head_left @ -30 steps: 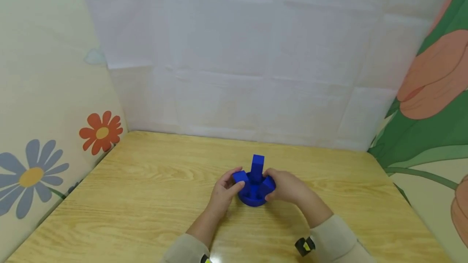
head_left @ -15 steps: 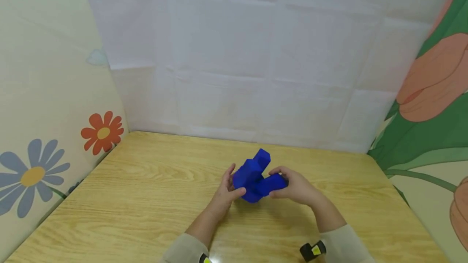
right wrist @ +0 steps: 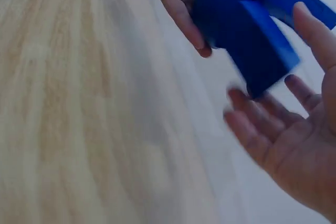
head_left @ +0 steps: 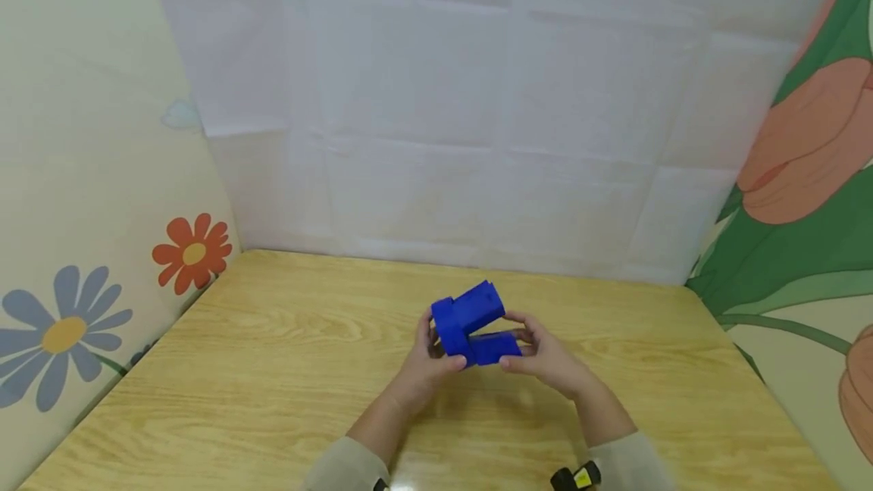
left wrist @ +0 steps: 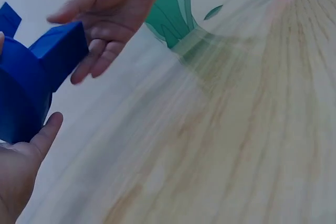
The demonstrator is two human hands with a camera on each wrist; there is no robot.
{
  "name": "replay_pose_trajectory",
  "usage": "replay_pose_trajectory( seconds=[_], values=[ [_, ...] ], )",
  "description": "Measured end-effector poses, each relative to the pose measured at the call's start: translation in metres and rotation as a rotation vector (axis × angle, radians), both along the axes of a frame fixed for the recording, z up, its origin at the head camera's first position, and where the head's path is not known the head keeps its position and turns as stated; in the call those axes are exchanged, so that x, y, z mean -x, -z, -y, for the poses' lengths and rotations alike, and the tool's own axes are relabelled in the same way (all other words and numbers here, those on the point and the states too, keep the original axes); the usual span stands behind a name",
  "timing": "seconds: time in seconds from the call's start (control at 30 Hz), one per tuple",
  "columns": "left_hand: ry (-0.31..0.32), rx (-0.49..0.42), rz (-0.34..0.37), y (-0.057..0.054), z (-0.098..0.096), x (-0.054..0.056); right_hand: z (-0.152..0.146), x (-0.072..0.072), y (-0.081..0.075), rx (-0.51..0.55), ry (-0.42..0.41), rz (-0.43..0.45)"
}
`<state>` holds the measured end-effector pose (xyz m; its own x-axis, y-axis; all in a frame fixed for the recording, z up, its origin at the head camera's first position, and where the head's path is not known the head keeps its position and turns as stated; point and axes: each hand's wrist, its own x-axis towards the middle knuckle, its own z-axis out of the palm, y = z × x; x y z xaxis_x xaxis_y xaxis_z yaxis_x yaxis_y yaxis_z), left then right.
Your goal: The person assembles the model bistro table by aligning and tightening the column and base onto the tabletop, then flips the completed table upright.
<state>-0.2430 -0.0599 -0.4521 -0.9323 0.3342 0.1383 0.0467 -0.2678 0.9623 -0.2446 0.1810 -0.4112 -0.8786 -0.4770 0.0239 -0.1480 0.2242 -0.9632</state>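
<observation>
A blue plastic piece (head_left: pixel 449 329) with a round base and block-like prongs is tipped sideways over the wooden table, its prongs toward the right. My left hand (head_left: pixel 421 373) grips the round base, thumb on the near side and fingers behind. At the prong ends is my right hand (head_left: pixel 555 361), thumb near the lower prong (head_left: pixel 496 348). In the right wrist view, the right hand (right wrist: pixel 302 148) has its fingers spread loosely around a prong (right wrist: pixel 262 51), not closed on it. The left wrist view shows the base (left wrist: pixel 23 93) resting against the left palm.
The light wooden table (head_left: pixel 273 354) spreads around both hands. Behind it hangs a creased white cloth (head_left: pixel 477 135). Flower-printed walls (head_left: pixel 82 173) stand at the sides. A dark strap with a yellow mark (head_left: pixel 576 477) is by the right sleeve.
The blue piece has gone from upright, prongs up, to tipped on its side with the prongs to the right. My right hand has shifted slightly right and loosened; the left has kept its hold.
</observation>
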Motion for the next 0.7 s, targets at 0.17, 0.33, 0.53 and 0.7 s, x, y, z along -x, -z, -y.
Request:
replay_pose_trajectory(
  seconds=[0.17,0.33,0.53,0.7],
  values=[
    [-0.051,0.105,0.003,-0.014,0.009,0.003,-0.007,-0.001,-0.019,-0.039,0.120,-0.218],
    [-0.113,0.370,-0.066,-0.026,0.013,0.010,-0.001,0.002,-0.042,-0.148,0.137,-0.367],
    [-0.117,0.600,-0.158,-0.037,0.005,0.015,0.016,0.006,-0.047,-0.298,-0.033,-0.212],
    [-0.168,0.580,-0.156,-0.039,-0.001,0.017,0.019,0.011,-0.030,-0.232,0.001,-0.166]
  ],
)
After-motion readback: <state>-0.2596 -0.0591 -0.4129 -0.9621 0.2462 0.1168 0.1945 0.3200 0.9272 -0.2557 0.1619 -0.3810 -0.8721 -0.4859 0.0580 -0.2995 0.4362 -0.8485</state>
